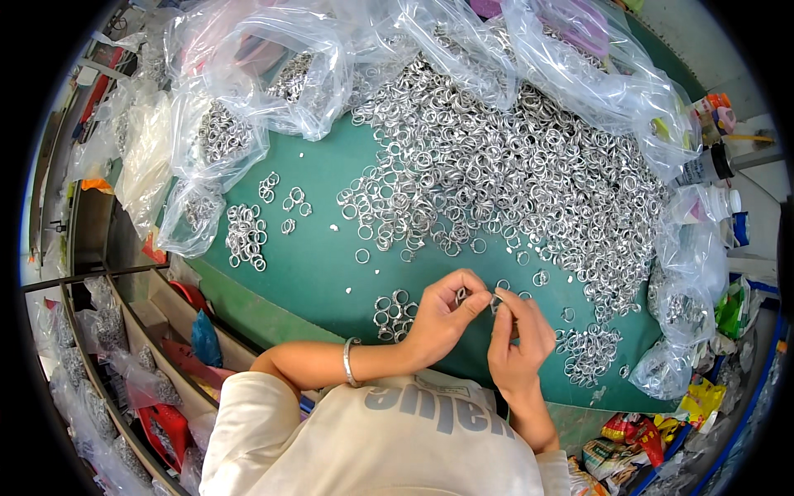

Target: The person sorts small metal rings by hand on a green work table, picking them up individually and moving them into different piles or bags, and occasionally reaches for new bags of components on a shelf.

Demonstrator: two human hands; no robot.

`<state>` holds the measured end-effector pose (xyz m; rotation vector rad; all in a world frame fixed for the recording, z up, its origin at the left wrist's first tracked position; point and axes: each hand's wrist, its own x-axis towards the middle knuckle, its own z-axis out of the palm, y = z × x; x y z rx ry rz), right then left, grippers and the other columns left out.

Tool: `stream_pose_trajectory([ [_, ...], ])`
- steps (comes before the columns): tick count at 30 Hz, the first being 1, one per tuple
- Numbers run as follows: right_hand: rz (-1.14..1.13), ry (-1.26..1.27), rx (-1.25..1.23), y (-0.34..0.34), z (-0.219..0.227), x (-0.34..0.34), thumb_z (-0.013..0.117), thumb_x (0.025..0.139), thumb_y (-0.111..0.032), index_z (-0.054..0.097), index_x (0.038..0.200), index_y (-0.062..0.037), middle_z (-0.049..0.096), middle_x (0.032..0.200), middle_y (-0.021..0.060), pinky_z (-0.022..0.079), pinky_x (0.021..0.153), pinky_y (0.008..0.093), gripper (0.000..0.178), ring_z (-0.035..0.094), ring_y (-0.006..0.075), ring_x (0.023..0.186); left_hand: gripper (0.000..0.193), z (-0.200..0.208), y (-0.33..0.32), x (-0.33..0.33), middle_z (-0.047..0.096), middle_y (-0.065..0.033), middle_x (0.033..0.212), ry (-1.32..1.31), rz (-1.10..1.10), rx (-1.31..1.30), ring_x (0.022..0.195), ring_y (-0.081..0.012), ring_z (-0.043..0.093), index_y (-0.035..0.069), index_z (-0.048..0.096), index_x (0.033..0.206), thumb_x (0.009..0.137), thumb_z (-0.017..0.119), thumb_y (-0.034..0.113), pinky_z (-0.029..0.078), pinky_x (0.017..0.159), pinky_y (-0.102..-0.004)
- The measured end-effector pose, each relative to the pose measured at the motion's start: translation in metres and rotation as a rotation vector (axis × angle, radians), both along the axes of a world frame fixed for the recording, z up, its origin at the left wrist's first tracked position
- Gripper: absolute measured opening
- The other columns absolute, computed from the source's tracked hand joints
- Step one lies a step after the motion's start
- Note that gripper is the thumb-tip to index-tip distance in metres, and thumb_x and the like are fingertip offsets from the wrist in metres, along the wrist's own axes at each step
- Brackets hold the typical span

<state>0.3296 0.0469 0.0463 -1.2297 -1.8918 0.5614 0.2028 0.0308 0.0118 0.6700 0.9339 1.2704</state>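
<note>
Near the front of the green table, both my hands are close together with their fingertips pinched. My left hand (442,321) grips a small silver ring (461,294) between thumb and curled fingers. Another silver ring (496,301) is pinched at the fingertips of my right hand (521,341). Beside my left wrist lies a small cluster of rings (394,314), partly behind the hand. To the right of my right hand sits a second cluster of rings (590,354). Beyond the hands spreads a large heap of silver rings (504,157).
Clear plastic bags (302,91) holding rings line the table's far edge. More rings (246,238) lie in small groups at the left of the green tabletop (310,273). Bottles (707,165) stand at the right edge. Open drawers (153,326) with bagged rings are at lower left.
</note>
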Motion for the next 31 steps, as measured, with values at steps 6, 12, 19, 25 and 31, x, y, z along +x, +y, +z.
stream_pose_trajectory([
  [6, -0.012, 0.395, -0.311, -0.009, -0.004, -0.001, 0.056, 0.089, -0.003, 0.062, 0.100, 0.0016, 0.055, 0.066, 0.0033, 0.036, 0.046, 0.0244, 0.013, 0.047, 0.0097, 0.052, 0.010, 0.012, -0.003, 0.004, 0.049, 0.0026, 0.078, 0.136, 0.144, 0.132, 0.069, -0.0037, 0.042, 0.002, 0.056, 0.086, 0.091, 0.061, 0.009, 0.035, 0.060, -0.0196],
  [12, 0.023, 0.748, -0.655, -0.007, 0.001, 0.000, 0.051, 0.095, -0.010, 0.058, 0.100, 0.0000, 0.053, 0.070, 0.0014, 0.034, 0.049, 0.0192, 0.014, 0.044, 0.0052, 0.057, 0.012, -0.001, 0.004, -0.004, 0.049, 0.0021, 0.076, -0.346, 0.049, -0.293, 0.067, -0.0062, 0.042, 0.002, 0.056, 0.083, 0.089, 0.064, 0.009, 0.034, 0.057, -0.0215],
  [19, 0.083, 1.398, -1.028, 0.024, -0.028, 0.021, 0.046, 0.084, -0.019, 0.054, 0.097, -0.0017, 0.052, 0.080, 0.0148, 0.033, 0.043, 0.0253, 0.023, 0.045, 0.0198, 0.051, 0.015, -0.013, 0.028, -0.045, 0.052, -0.0123, 0.077, 1.206, -0.124, 0.417, 0.067, -0.0312, 0.055, 0.002, 0.059, 0.087, 0.078, 0.069, 0.007, 0.046, 0.059, -0.0390],
  [25, -0.015, 1.402, -1.191, 0.043, -0.037, 0.020, 0.047, 0.094, -0.024, 0.048, 0.076, -0.0058, 0.047, 0.070, 0.0067, 0.032, 0.042, 0.0250, 0.026, 0.044, 0.0169, 0.054, 0.018, -0.009, 0.047, -0.055, 0.050, -0.0121, 0.081, 1.363, -0.028, 0.482, 0.073, -0.0317, 0.054, 0.003, 0.059, 0.092, 0.078, 0.068, 0.008, 0.045, 0.064, -0.0407],
  [31, 0.264, 1.312, -1.212, 0.062, -0.042, 0.023, 0.049, 0.096, -0.035, 0.043, 0.065, -0.0075, 0.043, 0.065, 0.0051, 0.031, 0.040, 0.0256, 0.042, 0.042, 0.0148, 0.052, 0.021, -0.022, 0.065, -0.058, 0.051, -0.0131, 0.085, 1.445, -0.189, 0.466, 0.081, -0.0316, 0.055, 0.006, 0.061, 0.102, 0.081, 0.065, 0.009, 0.045, 0.071, -0.0398],
])
